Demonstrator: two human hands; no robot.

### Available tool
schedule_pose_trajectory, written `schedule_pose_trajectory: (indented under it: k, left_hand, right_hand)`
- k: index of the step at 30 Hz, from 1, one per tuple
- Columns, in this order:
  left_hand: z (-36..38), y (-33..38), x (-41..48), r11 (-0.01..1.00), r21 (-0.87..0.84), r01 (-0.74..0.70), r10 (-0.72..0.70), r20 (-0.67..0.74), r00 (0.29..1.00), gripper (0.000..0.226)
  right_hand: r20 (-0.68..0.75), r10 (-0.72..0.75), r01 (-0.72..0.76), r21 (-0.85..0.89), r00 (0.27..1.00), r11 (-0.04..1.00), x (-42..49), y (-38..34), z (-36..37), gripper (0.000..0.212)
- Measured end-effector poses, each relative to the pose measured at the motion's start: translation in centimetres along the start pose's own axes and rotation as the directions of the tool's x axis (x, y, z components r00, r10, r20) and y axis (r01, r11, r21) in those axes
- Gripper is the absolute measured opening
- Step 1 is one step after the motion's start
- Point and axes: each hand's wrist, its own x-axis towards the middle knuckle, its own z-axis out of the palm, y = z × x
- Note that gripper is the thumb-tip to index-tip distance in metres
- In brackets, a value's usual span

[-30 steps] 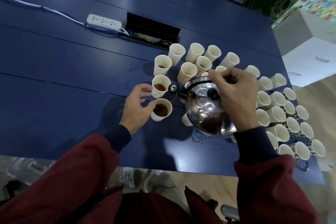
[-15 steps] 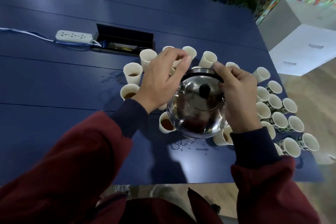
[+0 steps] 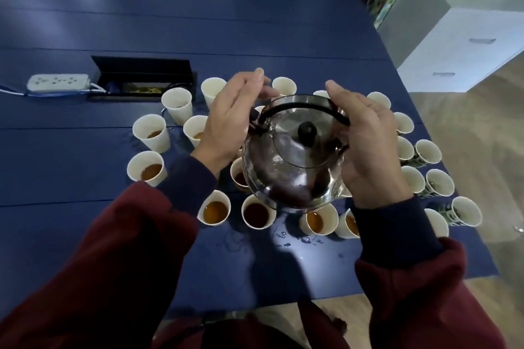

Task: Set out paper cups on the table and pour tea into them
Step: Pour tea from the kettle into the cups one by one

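Note:
A shiny steel kettle [image 3: 295,167] with a black handle and lid knob hangs above the cups on the blue table [image 3: 85,221]. My right hand [image 3: 368,147] grips the right end of the handle. My left hand [image 3: 231,119] holds the left side by the spout, fingers fairly straight. Several white paper cups with tea stand under and in front of the kettle, among them one [image 3: 215,211], a darker one [image 3: 258,214] and one at the left [image 3: 149,168]. Several empty cups [image 3: 428,151] stand in rows at the right; some cups are hidden behind the kettle.
Spilled drops [image 3: 286,241] wet the table near its front edge. A white power strip [image 3: 58,82] and an open black cable box [image 3: 141,71] lie at the back left. A white cabinet [image 3: 465,48] stands beyond the table's right edge.
My left hand left the tea cup and came up to the kettle's handle. The kettle rose from pouring leftward and now hangs level between both hands.

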Motion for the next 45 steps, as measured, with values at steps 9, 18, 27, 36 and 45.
schedule_pose_trajectory:
  k: [9, 18, 27, 36, 45]
  left_hand:
    - [0.1, -0.1, 0.5, 0.987, 0.046, -0.154, 0.137, 0.253, 0.958, 0.015]
    - [2.0, 0.3, 2.1, 0.989, 0.029, -0.148, 0.134, 0.282, 0.950, 0.017]
    - [7.1, -0.5, 4.1, 0.990, 0.077, -0.115, 0.093, 0.244, 0.965, 0.020]
    - [18.9, -2.1, 7.2, 0.974, 0.171, -0.147, 0.113, 0.191, 0.975, 0.018]
    - [33.0, -1.9, 8.8, 0.969, 0.177, -0.170, 0.131, 0.214, 0.968, 0.026]
  right_hand:
    - [-0.126, -0.050, 0.055, 0.039, 0.991, 0.998, 0.1, -0.4, -0.9, 0.033]
    - [-0.113, -0.102, 0.104, 0.010, 0.988, 0.995, 0.4, -0.3, -2.9, 0.027]
    - [0.008, -0.248, 0.229, -0.410, 0.969, 0.883, 4.1, -1.1, -8.1, 0.049]
    - [0.286, -0.399, 0.469, -0.725, 0.871, 0.504, 11.3, -4.2, -19.6, 0.026]
    - [0.351, -0.416, 0.492, -0.815, 0.839, 0.305, 15.6, -9.3, -32.5, 0.025]
